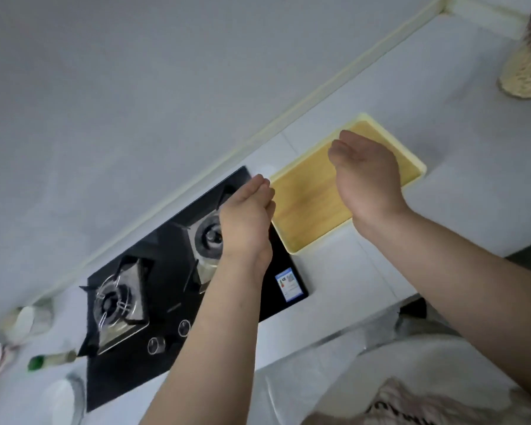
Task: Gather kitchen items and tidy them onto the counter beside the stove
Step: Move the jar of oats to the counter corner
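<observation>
1. Lower left of the frame: bowls (pixel 25 320) and a green-capped bottle (pixel 51 360) sit beyond the stove (pixel 129 378), apparently ungathered.
2. Centre: the left hand (pixel 246 219) hovers over the stove, fingers loosely curled, holding nothing.
3. Right of centre: the tray (pixel 292 250) lies on the counter (pixel 442 118) just beside the stove, with nothing in it. The right hand (pixel 368 176) hangs above it, relaxed and empty.
4. Upper right: a grain jar (pixel 524 69) stands well apart.
5. The gathering looks barely begun.

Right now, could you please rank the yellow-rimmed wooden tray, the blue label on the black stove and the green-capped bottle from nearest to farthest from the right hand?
1. Yellow-rimmed wooden tray, directly under the right hand.
2. Blue label, front corner of stove.
3. Green-capped bottle, far left.
</observation>
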### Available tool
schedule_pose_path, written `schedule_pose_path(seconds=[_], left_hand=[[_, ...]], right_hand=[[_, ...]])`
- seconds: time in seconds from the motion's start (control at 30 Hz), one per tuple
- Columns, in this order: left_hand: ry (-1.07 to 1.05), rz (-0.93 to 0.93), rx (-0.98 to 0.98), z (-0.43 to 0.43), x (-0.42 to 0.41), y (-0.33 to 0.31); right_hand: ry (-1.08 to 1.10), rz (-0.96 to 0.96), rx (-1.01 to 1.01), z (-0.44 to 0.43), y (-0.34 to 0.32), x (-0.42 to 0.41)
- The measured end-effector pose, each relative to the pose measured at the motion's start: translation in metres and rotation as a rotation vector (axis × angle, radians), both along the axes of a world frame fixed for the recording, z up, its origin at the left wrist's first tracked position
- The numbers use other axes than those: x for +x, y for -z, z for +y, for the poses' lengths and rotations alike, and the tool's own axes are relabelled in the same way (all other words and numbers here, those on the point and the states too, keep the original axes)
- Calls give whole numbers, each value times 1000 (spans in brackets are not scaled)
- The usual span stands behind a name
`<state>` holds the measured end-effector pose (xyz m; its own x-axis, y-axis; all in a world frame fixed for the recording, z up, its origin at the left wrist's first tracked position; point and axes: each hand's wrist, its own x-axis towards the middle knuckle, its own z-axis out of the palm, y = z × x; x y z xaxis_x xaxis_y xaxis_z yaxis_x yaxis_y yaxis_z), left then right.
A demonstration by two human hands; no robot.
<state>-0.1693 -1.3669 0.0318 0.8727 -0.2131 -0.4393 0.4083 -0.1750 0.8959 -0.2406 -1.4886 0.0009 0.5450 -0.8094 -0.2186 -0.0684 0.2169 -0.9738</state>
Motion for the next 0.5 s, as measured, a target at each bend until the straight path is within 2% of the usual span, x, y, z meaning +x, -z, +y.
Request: schedule_pose_path(seconds=[0.2, 0.3, 0.5], left_hand=[[-178, -30, -101, 156, -43, -14], [-349, -50, -148, 264, -74, -18], [-692, -58, -207, 424, -129, -19]], right_hand=[[-249, 25, -67, 139, -13, -16], [-433, -21, -89, 234, -20, -28], [-732, -25, -99, 385, -29, -39]])
